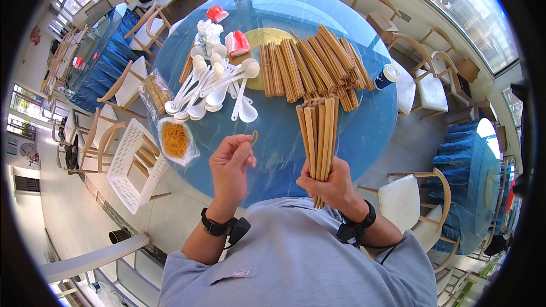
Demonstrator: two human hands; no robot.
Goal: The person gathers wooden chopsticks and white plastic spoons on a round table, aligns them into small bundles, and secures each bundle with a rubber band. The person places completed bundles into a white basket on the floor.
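My right hand (335, 189) is wrapped round the lower part of a bunch of wooden chopsticks (319, 133), which stands nearly upright at the near side of the round blue table (273, 162). Between thumb and forefinger, my left hand (230, 165) pinches a small yellowish rubber band (254, 137). No band shows around the chopsticks in my right hand. Beyond them lies a big heap of bundled chopsticks (313, 62). A bag of rubber bands (175, 139) rests at the table's left edge, beside a clear-wrapped pack of chopsticks (156, 95).
White spoons (216, 82) are piled left of centre, with red-and-white packets (237, 42) and a crumpled plastic bag (209, 34) behind. A paper cup (388, 75) stands at the right edge. At the left, a white basket (133, 165) holds several chopstick bundles. Chairs (412, 199) surround the table.
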